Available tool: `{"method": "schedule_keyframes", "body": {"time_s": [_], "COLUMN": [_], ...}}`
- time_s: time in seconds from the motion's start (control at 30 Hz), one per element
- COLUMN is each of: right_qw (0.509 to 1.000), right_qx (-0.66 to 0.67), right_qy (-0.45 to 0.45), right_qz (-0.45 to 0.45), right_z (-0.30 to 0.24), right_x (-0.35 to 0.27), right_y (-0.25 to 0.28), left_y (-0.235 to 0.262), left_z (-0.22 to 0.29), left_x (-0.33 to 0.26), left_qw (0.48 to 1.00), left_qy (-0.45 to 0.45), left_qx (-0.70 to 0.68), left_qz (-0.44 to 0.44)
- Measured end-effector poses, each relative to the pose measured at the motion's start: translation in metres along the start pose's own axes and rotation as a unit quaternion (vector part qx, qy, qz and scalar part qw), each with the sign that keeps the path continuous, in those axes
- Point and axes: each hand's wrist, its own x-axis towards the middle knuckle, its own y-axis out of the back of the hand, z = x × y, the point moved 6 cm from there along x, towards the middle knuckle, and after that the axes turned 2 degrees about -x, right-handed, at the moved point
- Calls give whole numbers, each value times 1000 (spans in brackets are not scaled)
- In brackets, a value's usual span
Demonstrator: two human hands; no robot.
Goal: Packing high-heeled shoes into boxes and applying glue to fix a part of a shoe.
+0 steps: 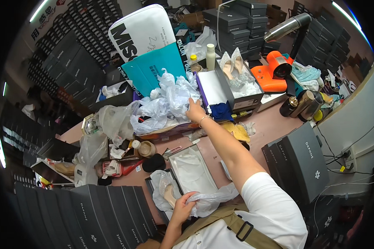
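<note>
The left hand (182, 209) has its thumb and fingers clamped on a translucent plastic bag (216, 200), which lies at the near edge of the table (259, 118), over the near end of an open box lid (193, 168) lined with white paper. Just left of that lid, a sparkly pale shoe (167, 191) lies in wrapping inside an open dark box, next to the left hand.

The right hand (196, 111) reaches farther out, its fingers touching a heap of crumpled plastic bags (166, 101) in a wide box. I cannot tell whether the fingers are closed on one of them. A bracelet (203, 120) circles that wrist. By the fingertips, a small white label (195, 96) with dark marks sits on a bag, too small to read.

Behind the heap, a white case (143, 27) bears large black letters and smaller print, and a teal panel (153, 68) carries dark lettering. The dark grey boxes (299, 159) on the right show white capital letters and a white flower-like mark; the boxes (108, 216) at lower left show the same print. A pair of glittering shoes (234, 68) stands in an open box beyond the right hand.
</note>
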Motion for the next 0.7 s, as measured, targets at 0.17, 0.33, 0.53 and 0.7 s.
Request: {"method": "schedule_keyframes", "body": {"time_s": [0.17, 0.33, 0.53, 0.7], "right_qw": [984, 927, 967, 971], "right_qx": [73, 328, 129, 120], "right_qy": [75, 81, 118, 83], "right_qz": [143, 162, 187, 188], "right_z": [36, 65, 111, 129], "right_x": [18, -19, -18, -7], "right_y": [-9, 39, 80, 55], "left_y": [12, 20, -7, -11], "left_z": [6, 2, 15, 16], "left_x": [-1, 18, 38, 42], "left_qw": [999, 998, 1000, 1000], "left_qy": [-14, -8, -5, -7], "left_qx": [-11, -44, -5, -11], "left_qz": [51, 45, -22, -28]}}
